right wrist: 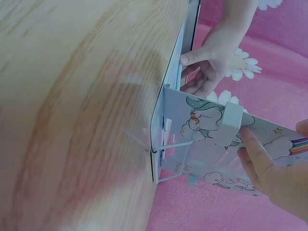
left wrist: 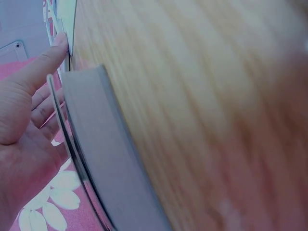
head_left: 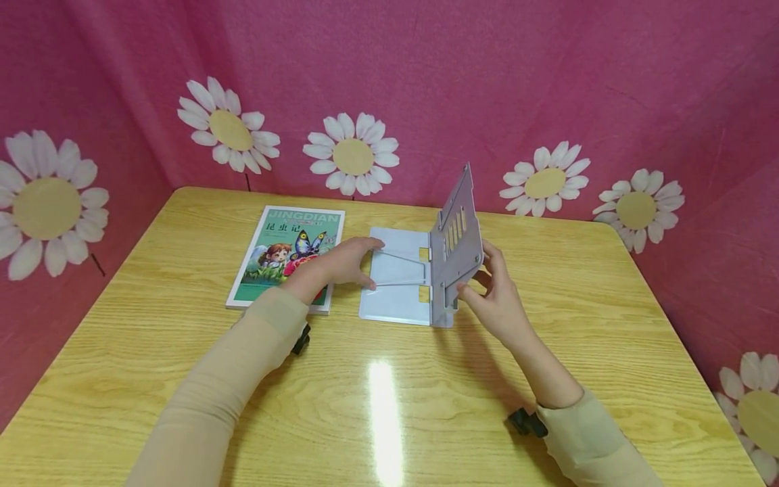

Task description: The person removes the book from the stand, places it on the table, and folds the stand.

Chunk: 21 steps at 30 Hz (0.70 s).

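Note:
A metal book stand (head_left: 398, 308) lies unfolded on the table, its pale base plate flat and its slotted panel (head_left: 462, 237) raised at a steep angle. Unicorn and rainbow pictures cover the panel's other side in the right wrist view. My left hand (head_left: 348, 262) reaches over a book, thumb and fingers spread and fairly straight, touching the base plate's left edge beside the ends of a wire support (head_left: 398, 285). My right hand (head_left: 500, 304) holds the panel's near right edge between thumb and fingers. In the right wrist view its fingers (right wrist: 257, 149) lie against the printed side.
The book (head_left: 255, 284), green-covered with a butterfly picture, lies left of the stand, partly under my left forearm. A wooden table (head_left: 487, 433) bears both. Pink cloth (head_left: 426, 81) with white flowers hangs behind the table and along its sides.

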Motion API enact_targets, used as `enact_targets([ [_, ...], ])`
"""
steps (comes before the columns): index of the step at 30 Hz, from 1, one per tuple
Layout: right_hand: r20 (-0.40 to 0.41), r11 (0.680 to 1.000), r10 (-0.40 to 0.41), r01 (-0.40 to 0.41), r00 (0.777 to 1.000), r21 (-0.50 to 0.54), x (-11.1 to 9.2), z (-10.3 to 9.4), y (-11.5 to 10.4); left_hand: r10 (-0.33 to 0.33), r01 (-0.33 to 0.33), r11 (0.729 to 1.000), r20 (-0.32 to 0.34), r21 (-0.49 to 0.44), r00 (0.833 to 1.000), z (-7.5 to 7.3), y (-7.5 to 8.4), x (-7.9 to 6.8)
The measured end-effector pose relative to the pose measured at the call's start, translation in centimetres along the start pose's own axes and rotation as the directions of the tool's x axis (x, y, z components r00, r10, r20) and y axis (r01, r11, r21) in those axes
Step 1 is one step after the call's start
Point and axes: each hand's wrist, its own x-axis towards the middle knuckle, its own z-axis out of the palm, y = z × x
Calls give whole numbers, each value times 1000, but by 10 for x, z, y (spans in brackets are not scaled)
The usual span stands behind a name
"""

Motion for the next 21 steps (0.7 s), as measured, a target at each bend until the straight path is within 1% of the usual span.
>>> enact_targets([
  [13,5,1000,25,-25,1000,-5,0,1,-3,-17,17,1000,9,3,1000,1,2,0],
  [21,8,1000,20,-20,1000,-3,1,2,-4,-8,8,1000,-2,-14,1000,-2,3,-3],
])
